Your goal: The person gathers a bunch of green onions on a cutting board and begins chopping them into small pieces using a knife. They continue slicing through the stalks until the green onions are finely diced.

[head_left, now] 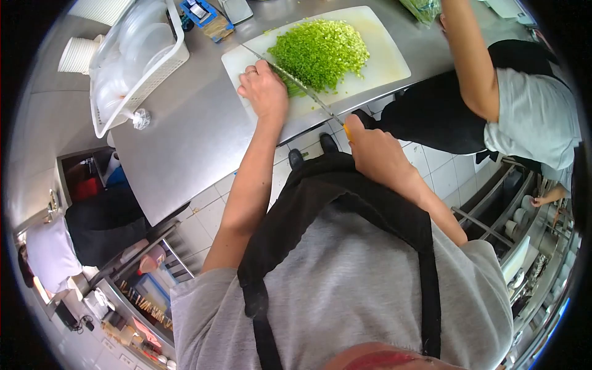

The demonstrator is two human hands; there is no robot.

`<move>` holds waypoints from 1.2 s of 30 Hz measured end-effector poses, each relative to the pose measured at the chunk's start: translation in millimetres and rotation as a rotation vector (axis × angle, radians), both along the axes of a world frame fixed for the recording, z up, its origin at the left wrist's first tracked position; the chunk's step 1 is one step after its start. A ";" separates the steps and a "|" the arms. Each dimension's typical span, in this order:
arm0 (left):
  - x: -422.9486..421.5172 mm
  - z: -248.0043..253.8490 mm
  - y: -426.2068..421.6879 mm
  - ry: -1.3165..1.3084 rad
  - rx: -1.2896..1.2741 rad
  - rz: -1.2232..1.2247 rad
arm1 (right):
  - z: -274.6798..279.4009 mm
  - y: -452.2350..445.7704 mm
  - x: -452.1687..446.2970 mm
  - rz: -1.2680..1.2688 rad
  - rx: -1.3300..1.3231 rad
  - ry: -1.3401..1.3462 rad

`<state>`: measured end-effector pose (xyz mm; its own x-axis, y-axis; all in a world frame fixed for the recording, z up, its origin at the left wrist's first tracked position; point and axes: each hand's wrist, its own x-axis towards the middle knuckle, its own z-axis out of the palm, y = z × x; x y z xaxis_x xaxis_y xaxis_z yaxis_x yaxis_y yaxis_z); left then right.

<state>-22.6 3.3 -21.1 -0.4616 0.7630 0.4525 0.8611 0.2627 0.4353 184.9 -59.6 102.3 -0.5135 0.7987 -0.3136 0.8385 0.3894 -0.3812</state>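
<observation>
A white cutting board (385,52) lies on the steel table, with a large heap of chopped green onion (320,52) on it. My right hand (377,148) is wrapped round the orange handle of a long knife (308,92), whose blade reaches up and left across the board beside the heap. On the board's left part, my left hand (265,89) presses down, fingers curled, on a bunch of uncut green stalks (294,89) next to the blade. Part of the bunch is hidden beneath that hand.
On the steel table (185,135), a white basket (140,86) of plastic containers stands left, beside stacked paper cups (79,55). A blue and brown box (209,20) sits behind the board. A co-worker (481,92) stands close at right, near a green bag (422,9). Another person (52,253) is at left.
</observation>
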 end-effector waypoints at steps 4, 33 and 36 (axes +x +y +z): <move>-1.4 -2.8 1.6 0.017 -0.022 0.019 | -1.8 1.2 -1.7 0.027 -0.021 -0.044; -1.3 0.8 0.6 -0.019 -0.055 0.001 | -31.7 5.1 -7.3 0.022 0.014 -0.022; 0.0 1.2 -0.2 -0.016 -0.054 -0.005 | -51.0 29.5 -15.5 0.013 -0.002 0.069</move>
